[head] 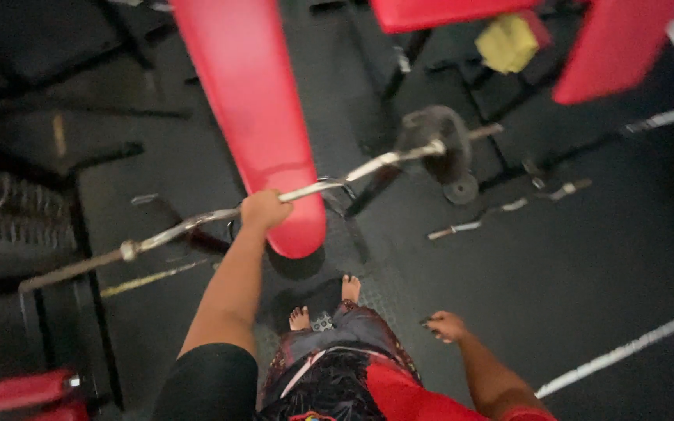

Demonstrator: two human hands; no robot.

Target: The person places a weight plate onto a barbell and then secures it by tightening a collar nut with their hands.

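My left hand (264, 209) is closed around the middle of a curved metal barbell (368, 165), held out in front of me at arm's length. One dark weight plate (440, 143) sits on the bar's far right end; the left end (72, 270) carries none. My right hand (446, 325) hangs at my side, fingers loosely apart, holding nothing. My bare feet (325, 302) stand on the dark rubber floor below.
A long red padded bench (255, 109) lies just beyond the bar. More red pads (614, 47) and black frames stand at the top right, with a yellow cloth (509, 43). A second bar (509, 209) lies on the floor. A white line (626, 351) crosses the lower right.
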